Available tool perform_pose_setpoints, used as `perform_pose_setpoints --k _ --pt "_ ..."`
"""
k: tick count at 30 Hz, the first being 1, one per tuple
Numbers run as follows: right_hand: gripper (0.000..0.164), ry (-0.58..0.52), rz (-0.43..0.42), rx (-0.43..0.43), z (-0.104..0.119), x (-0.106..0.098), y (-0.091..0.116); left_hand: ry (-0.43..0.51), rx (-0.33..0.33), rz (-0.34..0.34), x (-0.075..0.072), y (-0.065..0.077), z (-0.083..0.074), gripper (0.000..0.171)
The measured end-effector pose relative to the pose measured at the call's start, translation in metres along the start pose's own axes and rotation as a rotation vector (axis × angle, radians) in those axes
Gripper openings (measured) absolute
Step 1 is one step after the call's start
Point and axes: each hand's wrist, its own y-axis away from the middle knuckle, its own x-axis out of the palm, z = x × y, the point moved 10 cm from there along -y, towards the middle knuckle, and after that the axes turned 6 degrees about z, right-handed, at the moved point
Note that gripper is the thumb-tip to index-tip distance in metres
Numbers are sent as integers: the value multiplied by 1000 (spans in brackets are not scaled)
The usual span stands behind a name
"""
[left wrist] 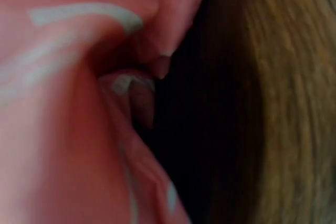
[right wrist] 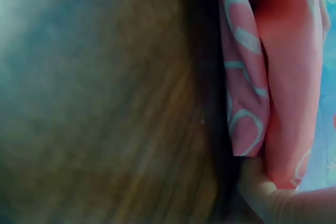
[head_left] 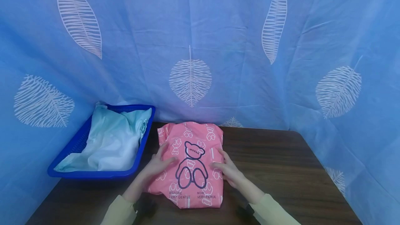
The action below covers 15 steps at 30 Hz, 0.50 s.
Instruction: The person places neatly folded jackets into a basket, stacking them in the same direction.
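Watching the head camera from my end, I start at the far left, where one blue basket point(head_left: 93, 175) sits on the counter point(head_left: 278, 173) with one teal-and-white cloth bundle point(head_left: 115, 145) heaped inside it. Just right of the basket I have the left grip point(head_left: 157, 165), a bare hand coming out of a pale sleeve point(head_left: 119, 211); its thumb and forefinger are well apart, lying on the face of one pink package point(head_left: 191, 164), while the other fingers curl out of sight round its near-left edge. My left wrist view shows what looks like a fingertip tucked into a pink fold. The package lies at the middle of the counter, clamped between the two grips; I cannot tell whether it is lifted at all. I count one large dark bear outline on it, with smaller white bears around that and lettering below. On its right side the right grip point(head_left: 229, 171) has the thumb on top and fingers round the edge, clamped on the package; the right wrist view shows a finger against the fold. A second pale sleeve point(head_left: 274, 209) follows. Behind everything hangs a blue curtain point(head_left: 240, 89), where I count seven white leaf prints, some only partly visible.
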Motion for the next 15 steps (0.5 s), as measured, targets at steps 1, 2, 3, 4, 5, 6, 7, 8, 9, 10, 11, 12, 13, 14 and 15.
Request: perform_pose_setpoints --k 1,2,3,4,5,6,7,8,9,10,11,12,13,14,15 --pt "88 3 17 0 0 2 -1 40 6 20 2 -1 0 99" --pt "89 4 34 3 0 3 -3 84 7 39 3 -2 0 99" --pt "90 2 51 4 0 5 -4 134 6 59 5 -3 0 98" --pt "91 -1 67 11 0 6 -5 190 0 82 7 -3 1 97" --pt "92 -5 85 16 0 7 -6 228 -6 92 8 -4 1 97" --pt "92 -10 106 21 0 8 -7 271 -18 101 9 -5 2 97" --pt "92 -14 125 25 0 8 -7 305 -19 113 10 -5 2 97" --pt "92 -27 146 32 -1 9 -8 335 -24 123 11 -6 2 96" --pt "92 -43 169 33 -1 10 -8 363 -25 141 13 -7 2 97" --pt "92 -62 193 39 -1 10 -8 393 -27 160 15 -8 3 96" --pt "91 -84 219 45 -1 11 -8 414 -27 176 17 -8 3 96" --pt "91 -110 245 52 -2 12 -8 445 -29 206 20 -8 3 94" --pt "91 -140 269 60 -3 14 -7 461 -17 236 23 -8 3 93" --pt "90 -172 288 69 -4 15 -7 490 -24 270 27 -8 4 93" --pt "89 -195 302 75 -5 16 -6 506 -23 303 30 -7 4 92"
